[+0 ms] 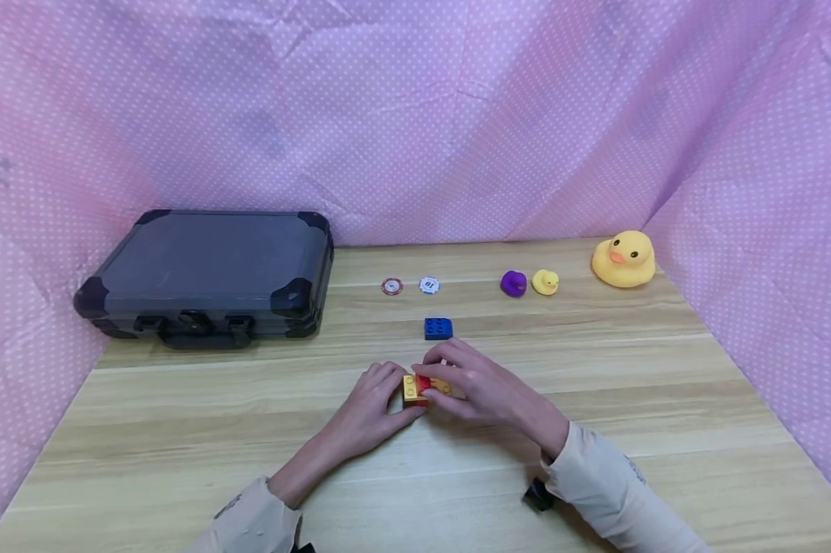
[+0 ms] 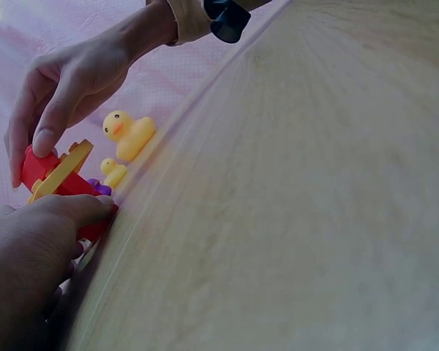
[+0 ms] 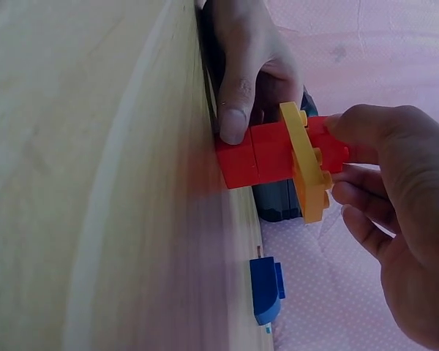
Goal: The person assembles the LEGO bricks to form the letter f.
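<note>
A stack of toy building bricks stands on the table between both hands. In the right wrist view its base is red bricks [image 3: 272, 155], with a long yellow brick plate [image 3: 305, 164] lying across them. A smaller red brick [image 3: 328, 142] sits on top of the plate. My left hand [image 1: 370, 411] grips the red base low down, thumb on the near side. From the right, my right hand [image 1: 481, 388] pinches the top red brick between thumb and fingers. Just beyond the hands lies a blue brick [image 1: 438, 329], touched by neither.
A dark grey case [image 1: 215, 265] stands at the back left. Behind the blue brick lie a red poker chip [image 1: 392, 286] and a white-blue one [image 1: 429, 285]. Further right are a purple duck [image 1: 514, 283], a small yellow duck [image 1: 545, 282] and a big yellow duck [image 1: 624, 261].
</note>
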Motion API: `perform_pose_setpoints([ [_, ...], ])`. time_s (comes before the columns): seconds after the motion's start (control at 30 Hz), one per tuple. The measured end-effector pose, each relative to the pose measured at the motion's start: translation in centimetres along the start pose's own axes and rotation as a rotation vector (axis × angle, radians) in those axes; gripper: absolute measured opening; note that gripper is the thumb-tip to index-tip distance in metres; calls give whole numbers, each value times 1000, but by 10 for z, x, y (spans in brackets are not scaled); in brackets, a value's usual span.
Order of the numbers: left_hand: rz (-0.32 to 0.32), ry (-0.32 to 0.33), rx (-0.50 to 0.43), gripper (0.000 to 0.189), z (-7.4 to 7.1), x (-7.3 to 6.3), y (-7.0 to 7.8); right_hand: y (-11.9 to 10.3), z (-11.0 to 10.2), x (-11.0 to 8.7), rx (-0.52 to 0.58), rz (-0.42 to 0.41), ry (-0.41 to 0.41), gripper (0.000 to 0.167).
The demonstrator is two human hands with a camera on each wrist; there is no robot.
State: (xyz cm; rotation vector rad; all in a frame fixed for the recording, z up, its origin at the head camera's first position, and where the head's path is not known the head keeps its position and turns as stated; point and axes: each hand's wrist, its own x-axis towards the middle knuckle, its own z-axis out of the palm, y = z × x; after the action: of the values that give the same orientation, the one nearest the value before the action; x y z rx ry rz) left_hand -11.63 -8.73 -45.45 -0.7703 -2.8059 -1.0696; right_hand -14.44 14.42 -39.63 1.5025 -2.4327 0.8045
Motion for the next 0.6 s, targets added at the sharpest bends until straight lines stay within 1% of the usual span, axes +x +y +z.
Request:
perform_pose_setpoints([
  [0.1,-1,-1,-1,39,0,0,0,0,1,0,39,15,5,33],
  [0.27,5,1,-6,38,0,-1,0,2,4,-2,150,70,12,32],
  [0.37,8,3,-4,38,0,-1,0,3,5,-3,192,96,6,31],
  [0.47,10,4,-3,37,-1,-1,0,3,5,-3,200,105,-4,30],
  [0.6,9,1,-4,38,-1,0,1,1,4,-2,176,102,-11,30],
])
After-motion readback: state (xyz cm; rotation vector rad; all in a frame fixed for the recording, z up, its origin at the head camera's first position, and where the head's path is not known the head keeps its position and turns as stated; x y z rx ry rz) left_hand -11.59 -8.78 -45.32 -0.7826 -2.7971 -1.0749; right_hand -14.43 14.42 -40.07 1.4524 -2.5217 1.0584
